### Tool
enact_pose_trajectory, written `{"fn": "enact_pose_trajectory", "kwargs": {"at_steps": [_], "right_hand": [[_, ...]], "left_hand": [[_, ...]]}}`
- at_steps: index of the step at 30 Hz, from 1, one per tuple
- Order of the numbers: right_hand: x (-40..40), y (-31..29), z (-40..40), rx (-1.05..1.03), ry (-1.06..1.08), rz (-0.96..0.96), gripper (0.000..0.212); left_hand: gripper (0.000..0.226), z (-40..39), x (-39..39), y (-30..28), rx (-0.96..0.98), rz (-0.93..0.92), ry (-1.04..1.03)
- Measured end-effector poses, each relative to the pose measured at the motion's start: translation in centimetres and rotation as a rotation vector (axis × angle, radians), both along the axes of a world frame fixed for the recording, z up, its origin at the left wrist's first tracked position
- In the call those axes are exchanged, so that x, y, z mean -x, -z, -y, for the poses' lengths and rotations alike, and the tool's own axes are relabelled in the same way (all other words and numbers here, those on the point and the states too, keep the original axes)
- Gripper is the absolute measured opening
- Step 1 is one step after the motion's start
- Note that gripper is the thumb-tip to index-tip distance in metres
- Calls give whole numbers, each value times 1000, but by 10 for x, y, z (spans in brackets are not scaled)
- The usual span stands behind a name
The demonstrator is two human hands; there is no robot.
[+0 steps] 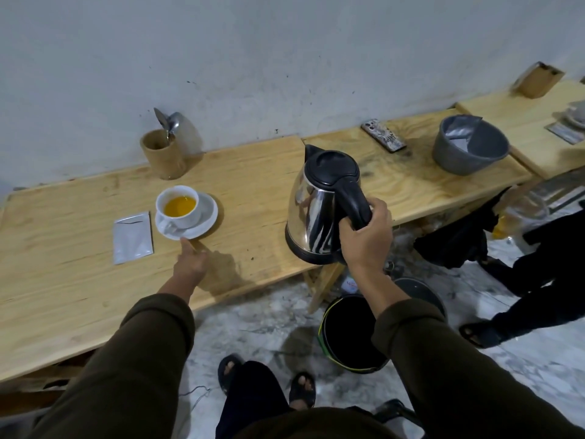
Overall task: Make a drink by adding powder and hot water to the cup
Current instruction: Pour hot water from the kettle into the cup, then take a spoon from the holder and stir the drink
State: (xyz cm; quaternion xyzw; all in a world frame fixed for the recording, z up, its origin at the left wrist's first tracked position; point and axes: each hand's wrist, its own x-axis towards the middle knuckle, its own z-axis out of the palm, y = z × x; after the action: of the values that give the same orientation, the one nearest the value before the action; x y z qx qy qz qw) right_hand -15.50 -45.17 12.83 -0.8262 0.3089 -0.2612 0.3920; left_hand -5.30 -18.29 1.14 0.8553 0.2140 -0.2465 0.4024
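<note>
White cup [179,206] sitting on a white saucer [207,218] toward the left-middle of the light wood bench [79,280], handle pointing to the near side, holding clear orange-yellow liquid to well below the rim. Just left of the saucer, a silver sachet [132,237] lying flat, with what looks like a tear across its top. Left grip [191,260] resting low at the saucer's near edge, one fingertip reaching out to the rim or just short of it, can't tell which; other fingers look curled under, nothing held. Right grip [367,237] wrapped tight round the black handle of a steel kettle [319,207], black lid closed, spout pointing away toward the wall, body upright at the near edge of the bench; can't tell whether the base is down on the wood or just off it. Kettle well apart from the cup, off to its right. Further back by the wall, a wooden holder [163,153] with spoons [167,122] sticking out. Off to the right on the next bench section, a phone [383,135] lying flat and a grey bowl [468,147] with silvery packets inside. Down on the marbled floor, a black bin [351,334] below the kettle, plus sandalled feet [269,378] and dark sleeves in the foreground.
</note>
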Motion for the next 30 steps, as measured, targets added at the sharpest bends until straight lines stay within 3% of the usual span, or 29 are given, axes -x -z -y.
{"fn": "enact_pose_trajectory", "kwargs": {"at_steps": [3, 6, 9, 13, 19, 25, 30], "right_hand": [[-3, -1, -6, 347, 0, 13, 63], [-14, -7, -21, 581, -75, 42, 55], [-30, -9, -44, 635, -180, 31, 44], [-53, -9, -78, 528, -318, -76, 39], [-104, -9, -137, 420, -439, -43, 31], [-172, -8, -172, 278, -645, -271, 24], [-240, -6, -193, 100, -661, -372, 18]], "left_hand": [[68, 4, 3, -1, 21, 60, -96], [59, 8, 7, -4, 42, 127, -179], [54, 6, 6, -9, 43, 142, -224], [61, -9, -1, -21, 79, 94, -294], [63, -43, -24, -26, 159, 67, -283], [64, -56, -33, -26, 219, 94, -271], [60, -60, -47, -22, 173, 132, -241]]}}
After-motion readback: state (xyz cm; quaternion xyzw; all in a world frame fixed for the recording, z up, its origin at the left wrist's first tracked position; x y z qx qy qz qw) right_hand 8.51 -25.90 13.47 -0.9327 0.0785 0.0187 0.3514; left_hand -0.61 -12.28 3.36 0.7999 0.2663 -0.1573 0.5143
